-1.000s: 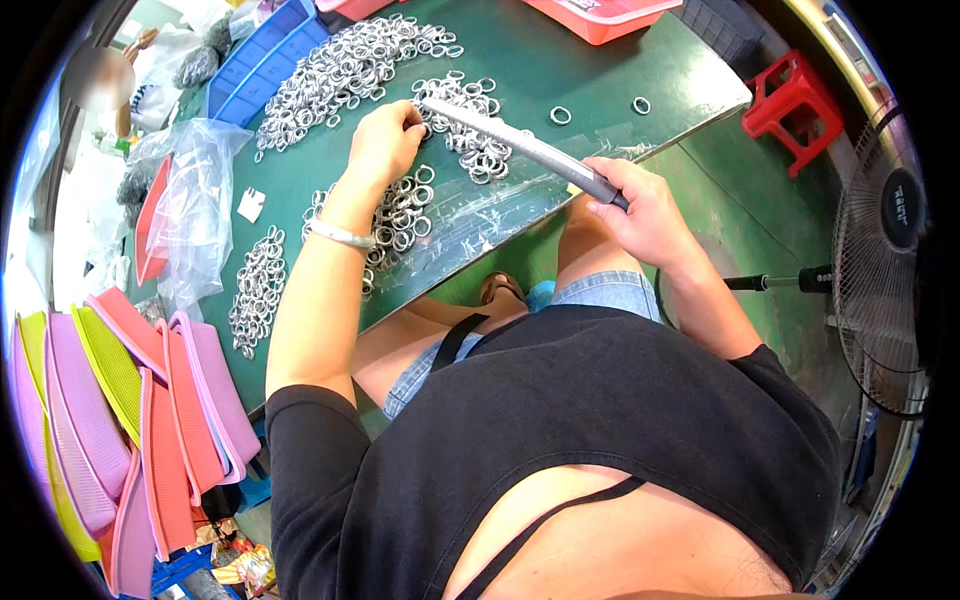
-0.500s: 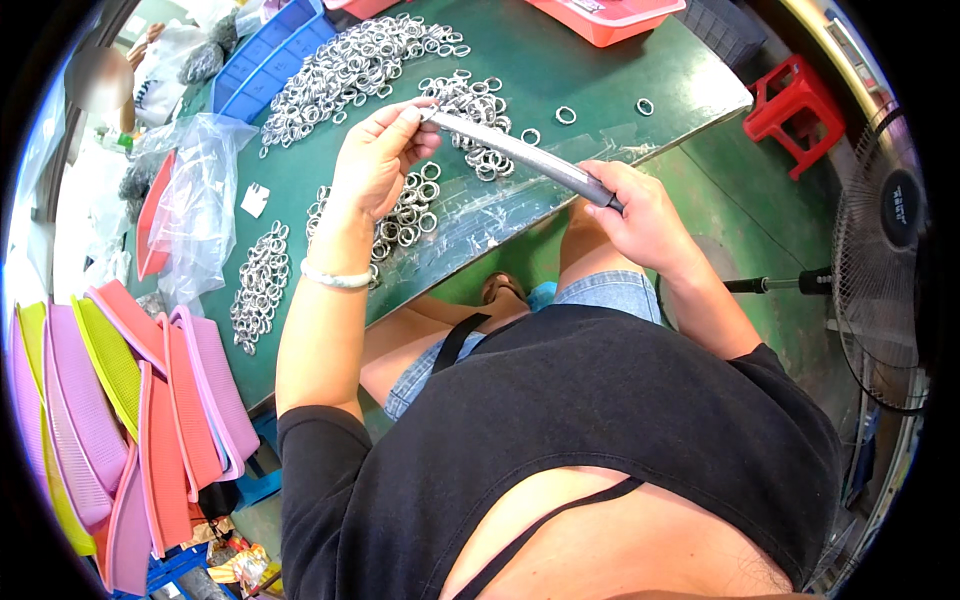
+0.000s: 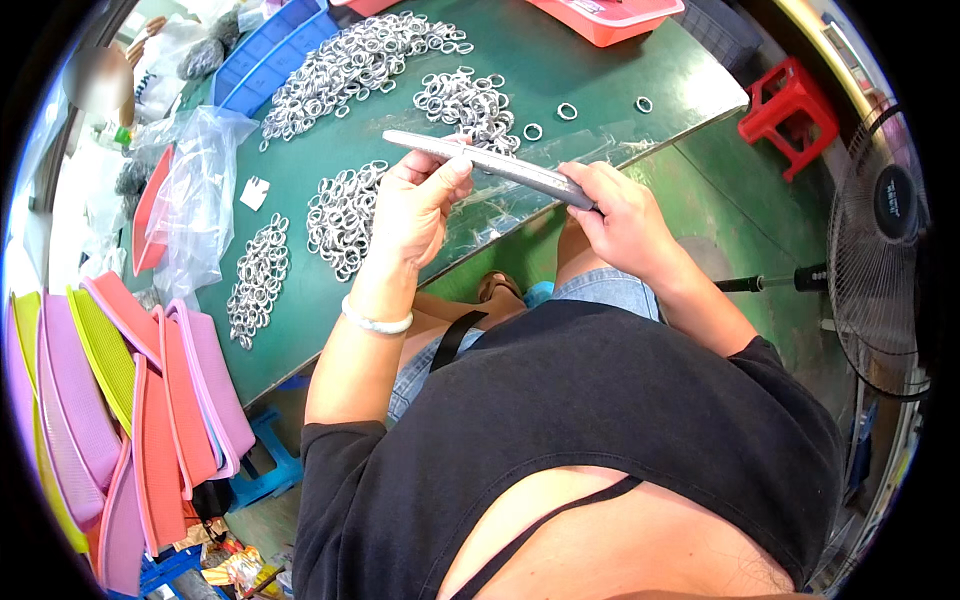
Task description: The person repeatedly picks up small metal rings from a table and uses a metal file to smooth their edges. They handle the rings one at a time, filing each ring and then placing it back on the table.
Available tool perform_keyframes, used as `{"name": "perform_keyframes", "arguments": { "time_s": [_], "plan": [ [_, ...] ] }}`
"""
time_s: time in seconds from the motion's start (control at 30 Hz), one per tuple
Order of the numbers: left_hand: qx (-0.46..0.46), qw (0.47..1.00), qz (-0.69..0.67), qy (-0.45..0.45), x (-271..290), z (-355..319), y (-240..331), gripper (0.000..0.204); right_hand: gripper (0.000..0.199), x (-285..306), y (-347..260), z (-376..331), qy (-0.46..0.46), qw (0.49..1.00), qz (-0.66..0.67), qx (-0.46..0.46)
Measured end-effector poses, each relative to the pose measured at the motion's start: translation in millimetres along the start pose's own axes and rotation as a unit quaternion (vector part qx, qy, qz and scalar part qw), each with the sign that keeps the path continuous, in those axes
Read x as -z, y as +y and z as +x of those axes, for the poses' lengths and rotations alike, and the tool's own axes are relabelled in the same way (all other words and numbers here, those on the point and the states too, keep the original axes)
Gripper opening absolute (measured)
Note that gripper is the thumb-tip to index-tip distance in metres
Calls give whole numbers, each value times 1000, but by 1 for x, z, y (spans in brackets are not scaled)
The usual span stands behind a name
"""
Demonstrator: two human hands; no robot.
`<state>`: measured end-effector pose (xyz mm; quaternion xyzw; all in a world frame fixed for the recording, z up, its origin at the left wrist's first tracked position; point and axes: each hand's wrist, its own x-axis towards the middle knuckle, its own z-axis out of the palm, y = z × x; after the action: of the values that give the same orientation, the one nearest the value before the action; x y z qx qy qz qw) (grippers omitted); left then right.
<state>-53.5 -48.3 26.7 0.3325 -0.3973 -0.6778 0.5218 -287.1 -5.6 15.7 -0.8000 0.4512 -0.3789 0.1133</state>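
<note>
A grey tapered ring mandrel point(image 3: 510, 168) slants across in front of me, its thin end pointing left. My right hand point(image 3: 622, 212) is closed round its dark thick end. My left hand point(image 3: 420, 205) pinches the mandrel between thumb and fingers, a little way in from the thin tip. Whether a ring sits under those fingertips I cannot make out. Just beyond the mandrel lies a pile of metal rings point(image 3: 463, 103) on the green table point(image 3: 590, 60). Another ring pile point(image 3: 342, 222) is beside my left wrist, partly covered by the hand.
A larger ring heap point(image 3: 350, 70) lies by a blue bin point(image 3: 265, 60); a smaller group point(image 3: 258, 280) is at the left. Red trays point(image 3: 610, 22) stand at the back. Stacked coloured baskets point(image 3: 140, 410) are at lower left, a red stool point(image 3: 790, 115) and fan point(image 3: 880, 260) at right.
My left hand has moved right and slightly down, from the mandrel's tip to further along it, so the tip now shows. The mandrel and my right hand have shifted slightly left.
</note>
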Motion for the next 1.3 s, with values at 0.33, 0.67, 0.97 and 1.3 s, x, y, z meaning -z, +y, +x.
{"name": "perform_keyframes", "arguments": {
  "time_s": [0.33,0.67,0.97,1.3],
  "plan": [
    [-38,999,19,-1,5,-9,2,29,38,-4,-7,1,28,998,-33,35],
    [-79,997,22,-1,14,-22,2,26,41,-6,-16,2,16,997,-34,62],
    [-105,994,-24,13,20,-30,7,19,45,-5,-24,7,-32,997,39,59],
    [-93,994,-4,64,17,-35,-3,17,44,-13,-27,8,4,995,-50,82]
  ]
}}
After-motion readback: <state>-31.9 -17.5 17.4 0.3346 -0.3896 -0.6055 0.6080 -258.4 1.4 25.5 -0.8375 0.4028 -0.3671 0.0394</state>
